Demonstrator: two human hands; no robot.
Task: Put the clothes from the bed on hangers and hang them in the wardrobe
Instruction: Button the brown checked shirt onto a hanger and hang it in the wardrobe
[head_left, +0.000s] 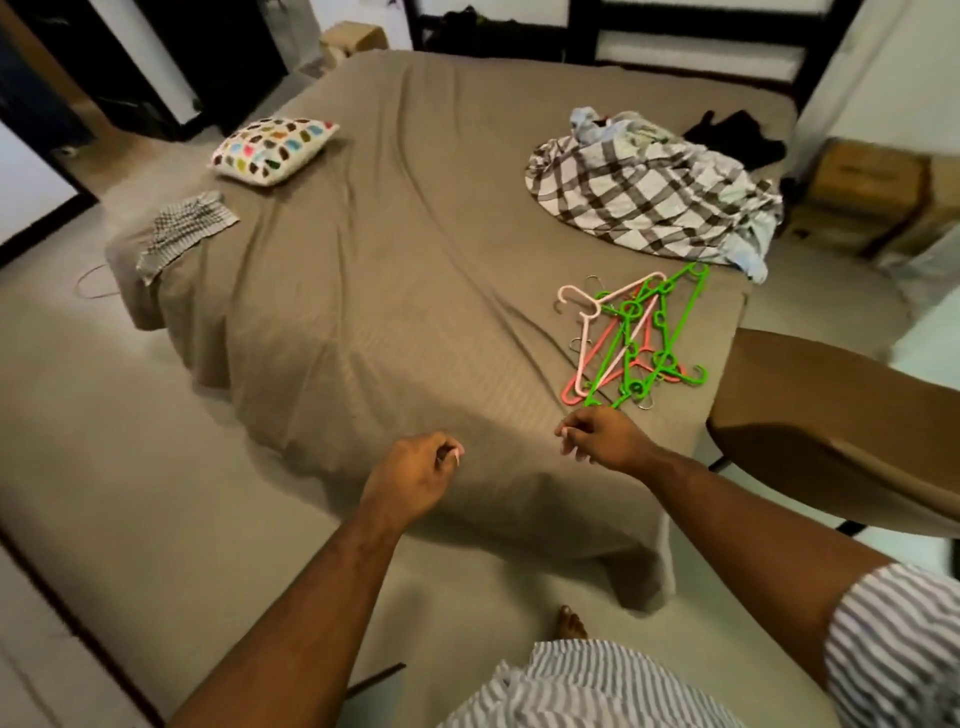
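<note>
A heap of clothes (654, 197), with a plaid shirt on top, lies at the far right of the bed (389, 270). A black garment (737, 135) lies behind it. A tangle of green, pink and white hangers (636, 338) sits on the bed near the right edge. My right hand (597, 436) hovers just in front of the hangers with fingers loosely curled, holding nothing. Over the bed's near edge my left hand (415, 473) hangs loosely curled and empty. A small checked cloth (184, 228) drapes over the far left corner.
A patterned pillow (275, 148) lies at the far left of the bed. A brown chair (841, 426) stands to the right beside the bed. Cardboard boxes (867, 176) sit on the floor at the far right. A dark wardrobe (171, 57) stands at the back left.
</note>
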